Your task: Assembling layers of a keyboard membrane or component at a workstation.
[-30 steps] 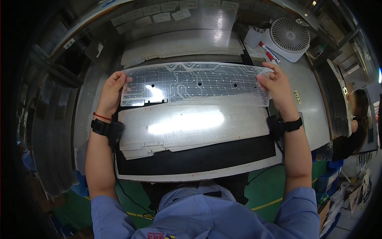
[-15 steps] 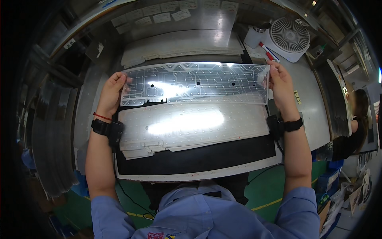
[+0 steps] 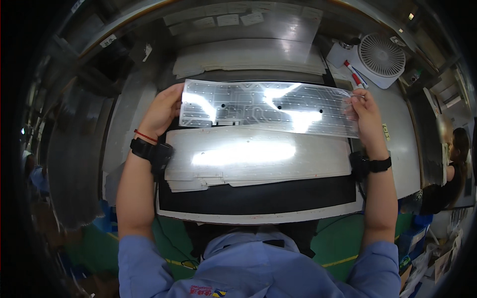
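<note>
Between my two hands I hold up a clear, flexible circuit sheet [image 3: 253, 107] with pale printed traces, dots and a few dark round spots. My left hand [image 3: 164, 111] grips its left end, the fingers partly behind it. At the other end, my right hand [image 3: 366, 116] pinches the edge between thumb and fingers. The sheet tilts, its right side lower, and light glares off it. Below it on the black mat [image 3: 263, 198] lies a stack of similar sheets [image 3: 308, 161], their lower left edges stepped.
Behind the held sheet lies another stack of pale sheets [image 3: 258, 54]. A white fan [image 3: 381, 55], a bottle [image 3: 342, 52] and red and blue markers [image 3: 355, 75] are at the back right. Tall piles of sheets [image 3: 77, 159] stand at the left. A person [image 3: 457, 164] is at the far right.
The held sheet has tilted, its left end now raised and turned, its right end lower and bowed. My left hand has turned with it. The whole view has shifted slightly.
</note>
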`<state>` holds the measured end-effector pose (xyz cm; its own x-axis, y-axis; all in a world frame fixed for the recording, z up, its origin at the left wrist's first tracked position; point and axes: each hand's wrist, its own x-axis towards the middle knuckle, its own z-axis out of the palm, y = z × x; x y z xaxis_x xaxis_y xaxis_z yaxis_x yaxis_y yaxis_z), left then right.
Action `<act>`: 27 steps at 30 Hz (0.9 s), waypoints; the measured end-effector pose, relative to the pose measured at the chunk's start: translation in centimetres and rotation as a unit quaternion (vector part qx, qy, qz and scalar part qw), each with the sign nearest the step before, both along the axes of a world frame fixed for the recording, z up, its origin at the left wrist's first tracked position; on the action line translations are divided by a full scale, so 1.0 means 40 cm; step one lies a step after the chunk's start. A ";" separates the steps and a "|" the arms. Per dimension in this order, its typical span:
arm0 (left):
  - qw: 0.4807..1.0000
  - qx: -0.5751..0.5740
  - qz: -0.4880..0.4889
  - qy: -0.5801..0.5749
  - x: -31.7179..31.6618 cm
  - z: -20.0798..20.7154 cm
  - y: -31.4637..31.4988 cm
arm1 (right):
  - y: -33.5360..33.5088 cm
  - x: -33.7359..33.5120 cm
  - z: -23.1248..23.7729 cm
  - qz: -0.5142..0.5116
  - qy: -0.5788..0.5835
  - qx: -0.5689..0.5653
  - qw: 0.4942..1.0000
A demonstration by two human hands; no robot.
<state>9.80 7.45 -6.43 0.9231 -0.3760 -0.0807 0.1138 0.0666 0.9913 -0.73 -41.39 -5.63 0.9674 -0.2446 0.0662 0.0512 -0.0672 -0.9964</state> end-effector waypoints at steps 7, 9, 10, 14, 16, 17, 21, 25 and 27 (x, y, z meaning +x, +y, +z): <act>0.989 0.133 -0.064 -0.006 -0.013 0.017 -0.012 | 0.017 -0.002 0.012 -0.034 -0.009 -0.006 0.999; 0.995 0.092 -0.034 -0.005 -0.005 0.007 -0.003 | 0.023 -0.004 0.015 -0.034 -0.012 -0.003 0.999; 0.997 0.072 -0.019 -0.005 0.002 -0.001 0.003 | 0.025 -0.003 0.017 -0.033 -0.014 -0.001 0.999; 0.999 0.007 0.038 -0.022 0.033 -0.028 0.037 | 0.026 -0.004 0.029 -0.040 -0.010 0.006 0.999; 0.998 -0.019 0.059 -0.015 0.033 -0.024 0.037 | 0.014 -0.005 0.020 -0.030 -0.004 -0.032 0.999; 0.995 -0.040 0.095 -0.007 0.028 -0.017 0.024 | 0.013 -0.006 0.020 -0.009 0.017 -0.055 0.998; 0.984 -0.061 0.165 -0.010 0.000 0.017 -0.016 | 0.030 -0.019 0.027 0.109 0.036 -0.199 0.973; 0.994 0.082 0.062 -0.029 -0.023 0.046 -0.005 | 0.056 -0.037 0.055 0.235 0.007 -0.345 0.909; 0.979 0.192 -0.037 -0.057 -0.041 0.067 -0.010 | 0.070 -0.041 0.065 0.253 0.026 -0.352 0.901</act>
<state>8.14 7.04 -3.74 0.9060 -0.4035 -0.1281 -0.0079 -0.3186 0.9479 -2.37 -38.61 -3.01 0.9491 0.3146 -0.0154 0.2084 -0.6639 -0.7182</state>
